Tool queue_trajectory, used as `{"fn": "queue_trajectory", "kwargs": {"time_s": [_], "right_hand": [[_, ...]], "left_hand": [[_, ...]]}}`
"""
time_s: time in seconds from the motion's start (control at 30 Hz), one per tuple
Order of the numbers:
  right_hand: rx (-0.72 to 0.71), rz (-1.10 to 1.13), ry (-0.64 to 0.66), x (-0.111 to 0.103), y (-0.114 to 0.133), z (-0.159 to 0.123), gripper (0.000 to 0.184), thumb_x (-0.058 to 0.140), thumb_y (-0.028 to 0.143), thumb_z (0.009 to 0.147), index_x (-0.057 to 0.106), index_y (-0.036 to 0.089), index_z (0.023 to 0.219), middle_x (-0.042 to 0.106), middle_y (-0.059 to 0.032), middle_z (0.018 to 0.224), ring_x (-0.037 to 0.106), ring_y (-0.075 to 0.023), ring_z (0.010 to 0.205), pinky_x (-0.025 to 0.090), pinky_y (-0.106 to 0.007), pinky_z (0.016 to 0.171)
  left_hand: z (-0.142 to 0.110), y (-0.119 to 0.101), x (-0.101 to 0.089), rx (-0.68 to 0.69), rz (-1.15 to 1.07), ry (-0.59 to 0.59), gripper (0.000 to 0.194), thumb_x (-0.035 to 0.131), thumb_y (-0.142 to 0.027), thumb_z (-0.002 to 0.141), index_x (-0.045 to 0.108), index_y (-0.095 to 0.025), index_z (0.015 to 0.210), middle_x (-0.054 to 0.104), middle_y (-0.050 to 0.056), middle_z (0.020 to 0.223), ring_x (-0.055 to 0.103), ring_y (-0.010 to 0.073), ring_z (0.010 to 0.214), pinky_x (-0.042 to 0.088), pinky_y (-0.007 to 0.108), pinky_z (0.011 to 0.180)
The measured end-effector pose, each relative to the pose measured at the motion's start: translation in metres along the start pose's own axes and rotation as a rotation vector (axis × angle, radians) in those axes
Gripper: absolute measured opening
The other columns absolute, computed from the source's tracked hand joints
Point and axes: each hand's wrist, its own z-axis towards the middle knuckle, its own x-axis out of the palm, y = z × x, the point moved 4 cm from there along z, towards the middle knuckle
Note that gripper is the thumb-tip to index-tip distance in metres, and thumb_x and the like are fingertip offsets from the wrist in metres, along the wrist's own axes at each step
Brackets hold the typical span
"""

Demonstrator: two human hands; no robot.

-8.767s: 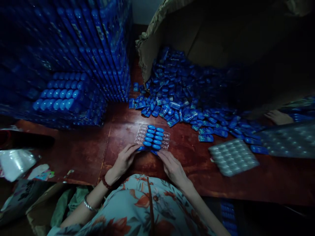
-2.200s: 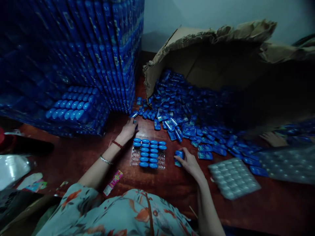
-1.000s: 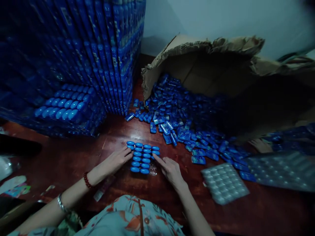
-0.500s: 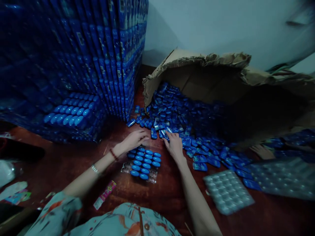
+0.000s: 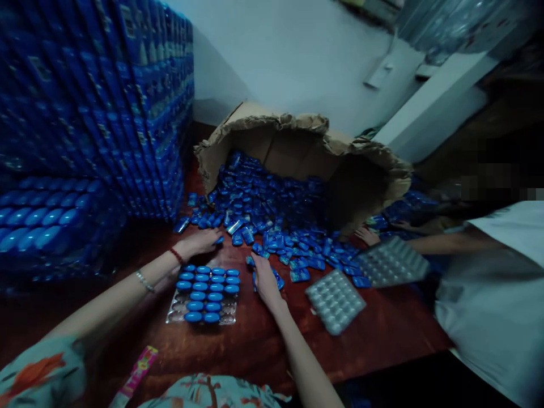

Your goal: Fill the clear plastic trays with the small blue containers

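Note:
A clear blister tray (image 5: 204, 296) lies on the dark red table (image 5: 238, 345), mostly filled with shiny blue oval pieces. My left hand (image 5: 200, 242) reaches past the tray's far edge to the loose blue packets (image 5: 272, 226), fingers curled on one small blue piece. To the right of the tray, my right hand (image 5: 264, 279) rests among the nearest packets with fingers bent over several of them. Whether they are gripped is hidden by the hand.
A torn cardboard box (image 5: 297, 141) lies on its side and spills the blue packets. Tall stacks of filled blue trays (image 5: 97, 107) stand at the left. Two empty clear trays (image 5: 335, 300) lie at the right, where another person's hand (image 5: 368, 235) and white sleeve (image 5: 488, 283) reach in.
The view has swung right and up, bringing a second person into sight. Both my hands stay at the loose packets; the right has pulled back nearer the tray.

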Motion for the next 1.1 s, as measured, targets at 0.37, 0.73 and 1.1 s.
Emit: {"fn": "queue_trajectory", "kwargs": {"time_s": [0.37, 0.73, 1.1], "right_hand": [[0.434, 0.736, -0.365, -0.034, -0.015, -0.052, 0.031, 0.049, 0.042, 0.085, 0.054, 0.018, 0.104, 0.061, -0.0008, 0.073, 0.058, -0.0133, 0.062, 0.048, -0.024, 0.057], [0.387, 0.607, 0.069, -0.046, 0.007, -0.099, 0.033, 0.056, 0.045, 0.080, 0.053, 0.020, 0.101, 0.056, 0.0025, 0.068, 0.050, -0.0111, 0.055, 0.042, -0.021, 0.052], [-0.072, 0.422, -0.124, -0.047, 0.055, -0.087, 0.017, 0.051, 0.025, 0.086, 0.061, 0.022, 0.101, 0.064, -0.0059, 0.090, 0.061, -0.0175, 0.082, 0.051, -0.032, 0.075]], "left_hand": [[-0.192, 0.014, -0.023, -0.664, -0.499, -0.635, 0.050, 0.049, -0.063, 0.073, 0.059, -0.019, 0.093, 0.066, 0.002, 0.086, 0.063, 0.0204, 0.077, 0.052, 0.032, 0.075], [-0.239, -0.075, 0.022, -0.773, -0.679, -0.669, 0.030, 0.055, -0.044, 0.080, 0.059, -0.017, 0.092, 0.065, 0.003, 0.084, 0.062, 0.0157, 0.075, 0.052, 0.025, 0.071], [-0.203, -0.061, 0.028, -0.375, -0.471, -0.565, 0.019, 0.042, -0.022, 0.091, 0.055, -0.018, 0.104, 0.062, 0.007, 0.094, 0.058, 0.0165, 0.086, 0.049, 0.029, 0.078]]}}
